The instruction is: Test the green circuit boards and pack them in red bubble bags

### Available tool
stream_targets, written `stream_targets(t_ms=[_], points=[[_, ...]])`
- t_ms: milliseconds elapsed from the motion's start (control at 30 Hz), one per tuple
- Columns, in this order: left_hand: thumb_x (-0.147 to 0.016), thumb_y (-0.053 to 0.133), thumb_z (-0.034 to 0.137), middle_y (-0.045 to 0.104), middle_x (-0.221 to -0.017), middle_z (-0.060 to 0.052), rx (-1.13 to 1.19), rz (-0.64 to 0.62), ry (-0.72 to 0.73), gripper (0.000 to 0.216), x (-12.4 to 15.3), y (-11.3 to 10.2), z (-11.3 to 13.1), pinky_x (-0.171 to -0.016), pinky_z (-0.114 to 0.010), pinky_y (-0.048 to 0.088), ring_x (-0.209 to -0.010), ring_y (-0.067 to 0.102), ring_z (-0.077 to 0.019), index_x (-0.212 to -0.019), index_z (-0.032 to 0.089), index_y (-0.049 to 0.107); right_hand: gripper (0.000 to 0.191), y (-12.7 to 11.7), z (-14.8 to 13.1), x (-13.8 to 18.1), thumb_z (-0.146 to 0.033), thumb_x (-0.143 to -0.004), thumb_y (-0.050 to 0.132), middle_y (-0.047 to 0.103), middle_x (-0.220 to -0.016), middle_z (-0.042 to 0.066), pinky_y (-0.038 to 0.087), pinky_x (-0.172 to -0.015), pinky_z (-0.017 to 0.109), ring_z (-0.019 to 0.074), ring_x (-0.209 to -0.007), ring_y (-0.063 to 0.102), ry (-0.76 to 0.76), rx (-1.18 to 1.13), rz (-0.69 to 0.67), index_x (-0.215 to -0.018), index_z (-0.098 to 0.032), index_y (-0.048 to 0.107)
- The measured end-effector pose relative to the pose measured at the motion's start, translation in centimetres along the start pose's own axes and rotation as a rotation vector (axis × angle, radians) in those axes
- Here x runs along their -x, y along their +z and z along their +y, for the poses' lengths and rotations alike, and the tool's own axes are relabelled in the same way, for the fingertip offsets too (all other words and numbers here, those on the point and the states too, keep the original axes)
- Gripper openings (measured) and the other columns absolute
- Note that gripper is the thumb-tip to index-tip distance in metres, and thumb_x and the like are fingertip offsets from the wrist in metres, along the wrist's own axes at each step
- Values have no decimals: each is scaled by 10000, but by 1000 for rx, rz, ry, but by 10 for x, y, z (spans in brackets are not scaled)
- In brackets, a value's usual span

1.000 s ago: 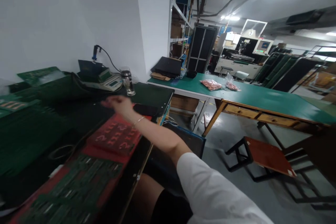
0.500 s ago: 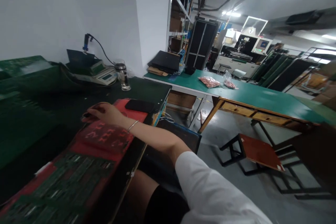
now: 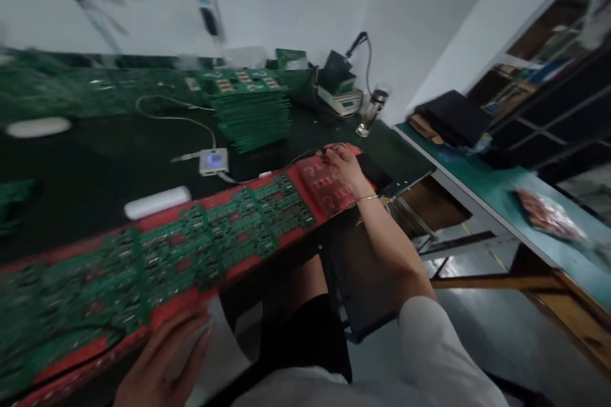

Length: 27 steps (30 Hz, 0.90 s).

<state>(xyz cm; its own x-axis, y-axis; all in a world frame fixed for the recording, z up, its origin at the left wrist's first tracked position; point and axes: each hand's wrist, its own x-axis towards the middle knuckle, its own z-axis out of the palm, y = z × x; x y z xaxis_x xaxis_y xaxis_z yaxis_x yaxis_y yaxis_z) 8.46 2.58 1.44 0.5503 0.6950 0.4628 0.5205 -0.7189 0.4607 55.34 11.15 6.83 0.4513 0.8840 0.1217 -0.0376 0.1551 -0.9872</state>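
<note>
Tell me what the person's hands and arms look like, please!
The left hand and right hand wear no gloves. A thin, shiny bracelet goes round the right wrist. A short white sleeve ends near the right elbow. The left sleeve is out of view.

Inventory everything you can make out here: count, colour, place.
Bench: one, dark, beneath mat.
Red mat: one, red, across bench.
Circuit boards: count unclear, green, on the mat.
Marked board: one visible, reddish, mat's right end.
Board stack: one, green, behind the mat.
Display device: one, white, left of stack.
Cylinders: two, white, beside mat and far left.
Slab: one, black, right of marked board.
Scale: one, pale, back of bench.
Bottle: one, clear, beside scale.
Plug: one, black, on wall.
Side table: one, teal, right.
Bag: one, reddish contents, on side table.
Right sleeve: one, white, lower right.
Left hand: one, bare, by mat's near edge.
Right hand: one, bare, over marked board.
</note>
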Motion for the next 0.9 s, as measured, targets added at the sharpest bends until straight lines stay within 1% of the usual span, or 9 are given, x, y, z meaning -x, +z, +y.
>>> stream_targets(t_ms=[33, 100, 167, 267, 400, 500, 567, 733, 900], points=[[-946, 493, 412, 722, -1032, 59, 13, 21, -52, 294, 4, 0, -1, -538, -400, 594, -843, 721, -257, -1158, 516, 667, 485, -2, 7, -2, -667, -718, 779, 730, -910, 10, 589, -845, 357, 184, -870, 704, -17, -4, -26, -928, -273, 590], [-948, 515, 431, 733, -1027, 29, 31, 49, -96, 223, 9, 0, -1, -507, -347, 582, -811, 736, -230, -1084, 417, 691, 534, -4, 17, -3, -704, -686, 782, 729, -932, 27, 584, -803, 346, 181, -826, 693, -51, 27, -51, -933, -270, 592], [-968, 531, 434, 734, -1023, -4, 5, 58, -59, 198, 10, -2, 1, -593, -309, 608, -831, 743, -209, -1034, 334, 689, 533, -5, 22, -4, -726, -704, 754, 716, -900, 28, 574, -767, 340, 176, -783, 673, -82, 125, -50, -922, -263, 601], [-1001, 524, 390, 724, -1023, -25, -40, 47, -4, 189, 12, -6, 3, -783, -302, 617, -885, 739, -194, -1028, 281, 677, 472, 2, 27, -11, -697, -779, 699, 679, -797, 24, 552, -718, 337, 180, -736, 640, -146, 357, -81, -889, -243, 631], [-1015, 524, 348, 706, -1064, -40, -68, 34, -43, 170, 19, -7, 5, -870, -305, 594, -937, 726, -191, -1051, 262, 666, 315, 27, 32, -23, -521, -875, 651, 705, -838, 42, 526, -750, 341, 193, -776, 637, -263, 590, -278, -925, -214, 698], [-1012, 533, 331, 700, -1079, -48, -56, 47, -82, 153, 26, -8, 4, -873, -301, 588, -973, 720, -196, -1062, 255, 655, 214, 50, 37, -28, -382, -895, 621, 728, -886, 55, 517, -774, 347, 207, -811, 643, -313, 726, -436, -944, -199, 720], [-1002, 545, 310, 702, -1090, -50, -32, 49, -113, 138, 30, -9, 3, -857, -293, 589, -977, 722, -196, -1064, 252, 654, 167, 62, 42, -30, -317, -895, 607, 738, -923, 67, 514, -809, 356, 224, -861, 656, -357, 780, -498, -914, -194, 717], [-982, 569, 298, 705, -1093, -44, 16, 33, -193, 129, 38, -12, 2, -779, -258, 587, -928, 729, -180, -1045, 252, 672, 143, 72, 57, -34, -267, -920, 578, 743, -970, 89, 503, -846, 366, 245, -905, 668, -424, 886, -565, -877, -193, 693], [-977, 573, 294, 712, -1096, -45, 24, 35, -239, 144, 41, -7, 4, -837, -250, 580, -961, 723, -178, -1015, 241, 701, 150, 70, 64, -34, -279, -946, 559, 741, -1002, 83, 497, -903, 380, 254, -959, 666, -418, 924, -574, -941, -204, 689]])
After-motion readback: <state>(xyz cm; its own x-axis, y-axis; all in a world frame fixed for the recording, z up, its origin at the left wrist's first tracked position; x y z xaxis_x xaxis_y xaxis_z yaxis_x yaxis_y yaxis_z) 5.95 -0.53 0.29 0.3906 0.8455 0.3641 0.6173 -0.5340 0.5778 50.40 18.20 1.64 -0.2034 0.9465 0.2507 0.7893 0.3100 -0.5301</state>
